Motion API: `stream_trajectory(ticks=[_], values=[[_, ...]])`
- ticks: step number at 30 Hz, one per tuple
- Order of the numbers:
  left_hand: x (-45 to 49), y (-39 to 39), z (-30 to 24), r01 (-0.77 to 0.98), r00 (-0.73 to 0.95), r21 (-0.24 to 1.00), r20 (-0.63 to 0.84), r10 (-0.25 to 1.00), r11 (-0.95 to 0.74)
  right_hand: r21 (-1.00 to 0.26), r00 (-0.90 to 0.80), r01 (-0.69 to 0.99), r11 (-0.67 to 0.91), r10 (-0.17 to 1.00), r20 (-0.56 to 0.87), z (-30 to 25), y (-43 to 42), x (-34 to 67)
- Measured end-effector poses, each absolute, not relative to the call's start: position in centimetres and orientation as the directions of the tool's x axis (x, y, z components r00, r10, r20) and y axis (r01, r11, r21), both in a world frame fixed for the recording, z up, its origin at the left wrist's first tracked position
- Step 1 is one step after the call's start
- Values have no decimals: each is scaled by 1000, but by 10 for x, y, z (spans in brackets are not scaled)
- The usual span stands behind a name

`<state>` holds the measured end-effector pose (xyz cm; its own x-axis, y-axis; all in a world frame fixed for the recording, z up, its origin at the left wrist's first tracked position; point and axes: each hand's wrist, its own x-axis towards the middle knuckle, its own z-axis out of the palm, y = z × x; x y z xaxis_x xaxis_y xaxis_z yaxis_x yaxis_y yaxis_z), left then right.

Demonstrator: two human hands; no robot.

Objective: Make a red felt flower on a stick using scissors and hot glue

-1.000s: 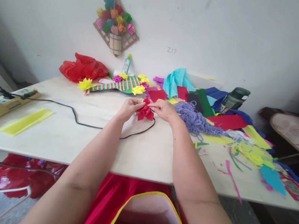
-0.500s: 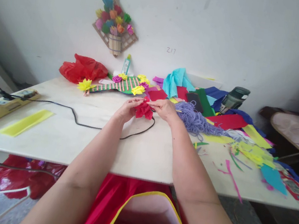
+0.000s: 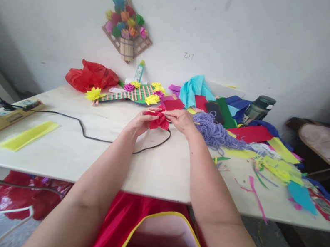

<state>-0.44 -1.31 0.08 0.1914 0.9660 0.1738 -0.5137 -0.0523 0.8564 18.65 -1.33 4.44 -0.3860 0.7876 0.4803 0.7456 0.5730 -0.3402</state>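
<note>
A folded red paper flower [image 3: 159,121] is held between both hands above the middle of the white table [image 3: 160,169]. My left hand [image 3: 140,122] pinches its left side, fingers closed on the paper. My right hand [image 3: 182,121] grips its right side, and a thin stick seems to pass through those fingers. A black cable [image 3: 87,131] curls on the table just below the flower.
A green striped craft piece with yellow flowers [image 3: 132,92], a red plastic bag [image 3: 92,74], a glue bottle [image 3: 140,71] and purple yarn [image 3: 214,134] lie behind. Coloured paper scraps [image 3: 275,163] cover the right side. A yellow strip [image 3: 28,134] and power strip [image 3: 2,111] sit left.
The red flower has been raised slightly and turned between the fingers; both hands stay close together in nearly the same place.
</note>
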Motion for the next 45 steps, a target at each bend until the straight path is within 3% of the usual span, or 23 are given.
stream_trajectory(ticks=[17, 24, 38, 45], values=[[-5, -12, 2, -445, 234, 895, 87, 968, 27, -290, -417, 742, 604, 755, 506, 43, -13, 186], [-4, -12, 3, -434, 251, 901, 116, 961, 4, -261, -413, 761, 593, 755, 510, 42, -13, 185], [1, -9, 3, -452, 120, 885, 186, 975, -113, -220, -441, 756, 616, 729, 524, 39, -15, 181], [2, -9, 4, -468, 51, 868, 212, 976, -165, -154, -395, 840, 520, 781, 484, 45, -22, 178]])
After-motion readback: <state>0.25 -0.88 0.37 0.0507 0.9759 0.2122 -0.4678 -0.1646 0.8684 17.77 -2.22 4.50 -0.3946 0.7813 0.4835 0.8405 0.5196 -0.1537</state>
